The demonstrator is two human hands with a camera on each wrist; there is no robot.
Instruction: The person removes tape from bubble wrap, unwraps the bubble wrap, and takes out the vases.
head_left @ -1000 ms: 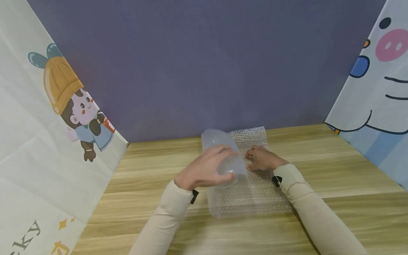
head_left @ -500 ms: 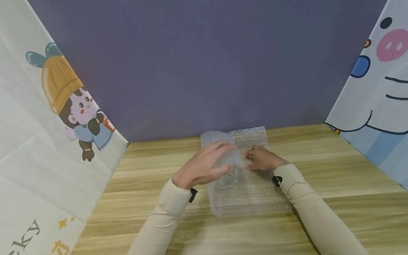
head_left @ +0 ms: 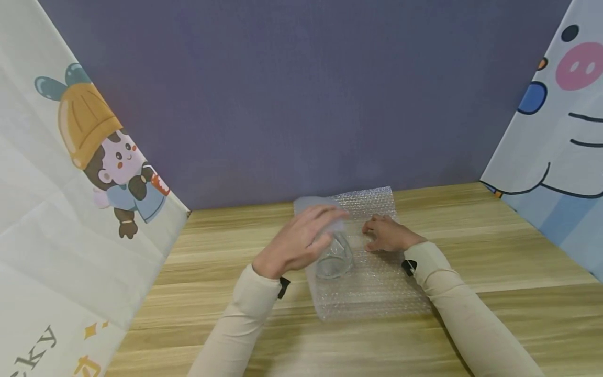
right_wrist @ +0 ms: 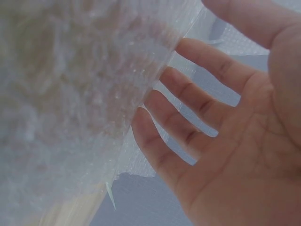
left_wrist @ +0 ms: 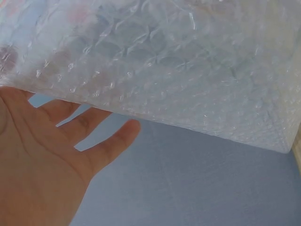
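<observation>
A clear bubble wrap sheet (head_left: pixel 377 293) lies on the wooden table. On its left part is a clear, round-ended vessel (head_left: pixel 333 264) that looks like glass; its exact kind cannot be told. My left hand (head_left: pixel 297 241) is over the vessel's far end, against a raised flap (head_left: pixel 308 201) of the wrap. In the left wrist view, loosely straight fingers (left_wrist: pixel 110 143) reach behind the wrap's edge (left_wrist: pixel 164 66). My right hand (head_left: pixel 388 234) rests on the sheet right of the vessel. Its slightly bent fingers (right_wrist: pixel 174 122) touch the wrap's edge in the right wrist view.
The wood-grain table (head_left: pixel 226 293) ends at a dark purple-grey panel (head_left: pixel 301 104) behind the wrap. White sheets with cartoon prints stand on the left (head_left: pixel 56 235) and right (head_left: pixel 574 146).
The raised flap has moved left and down away from the vessel, uncovering more of it. My left hand has shifted slightly left. The right hand stays in place.
</observation>
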